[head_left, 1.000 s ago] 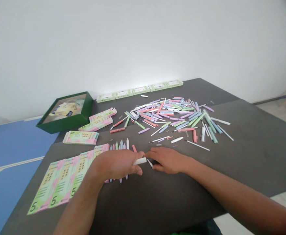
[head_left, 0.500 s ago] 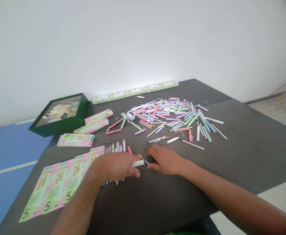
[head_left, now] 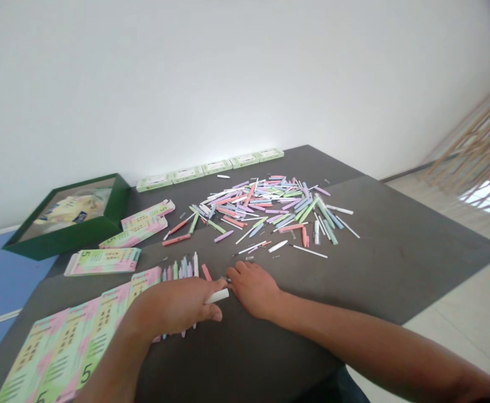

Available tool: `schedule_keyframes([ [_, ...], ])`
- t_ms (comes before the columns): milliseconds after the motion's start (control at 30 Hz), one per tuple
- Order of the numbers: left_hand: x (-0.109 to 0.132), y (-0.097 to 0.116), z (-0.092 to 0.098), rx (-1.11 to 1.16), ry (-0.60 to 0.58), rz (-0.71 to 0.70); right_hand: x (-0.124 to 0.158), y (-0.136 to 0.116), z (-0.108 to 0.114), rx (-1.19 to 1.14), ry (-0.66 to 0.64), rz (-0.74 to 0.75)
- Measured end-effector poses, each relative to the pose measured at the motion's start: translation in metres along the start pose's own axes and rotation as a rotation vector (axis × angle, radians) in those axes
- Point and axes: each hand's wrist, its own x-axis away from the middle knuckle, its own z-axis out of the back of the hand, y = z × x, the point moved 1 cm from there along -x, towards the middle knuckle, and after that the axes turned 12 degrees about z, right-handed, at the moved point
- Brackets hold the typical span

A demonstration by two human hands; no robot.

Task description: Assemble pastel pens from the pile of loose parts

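Note:
My left hand (head_left: 181, 302) is closed around a white pen barrel (head_left: 217, 296), whose end sticks out between thumb and fingers. Just to its right is my right hand (head_left: 251, 288), fingers bent together close to the left fingertips; a tiny greyish piece shows there, too small to name. Under and behind my left hand stands a row of assembled pens (head_left: 181, 270) in pastel colours, partly covered by it. A red pen part (head_left: 206, 273) lies just beyond the left fingers. Farther off spreads a heap of coloured pen barrels and white refills (head_left: 265, 204).
Printed pink-green cartons (head_left: 68, 341) overlap at the front left, with further cartons (head_left: 104, 261) behind them. A green box (head_left: 116, 207) holding plastic bags stands at the back left. Several flat boxes (head_left: 188, 174) line the wall side of the dark table (head_left: 354, 280).
The view has turned right, so the table's contents appear farther left and lower. My right hand has come closer to the left fingertips. The white barrel is still in my left hand.

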Motion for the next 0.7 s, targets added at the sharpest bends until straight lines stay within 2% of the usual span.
schedule_keyframes([
  [233, 0.002, -0.001, 0.001, 0.022, -0.002, -0.006, 0.038, 0.03, 0.009, 0.062, -0.04, -0.108],
  [367, 0.003, 0.002, 0.002, 0.018, 0.003, 0.007, 0.049, 0.048, 0.015, 0.078, -0.031, -0.159],
  [600, 0.001, 0.002, 0.0, -0.012, 0.007, 0.023, 0.02, 0.059, 0.022, 0.098, 0.036, -0.153],
  [700, 0.002, 0.001, 0.0, -0.019, 0.008, 0.032, 0.007, 0.06, 0.022, 0.089, 0.057, -0.084],
])
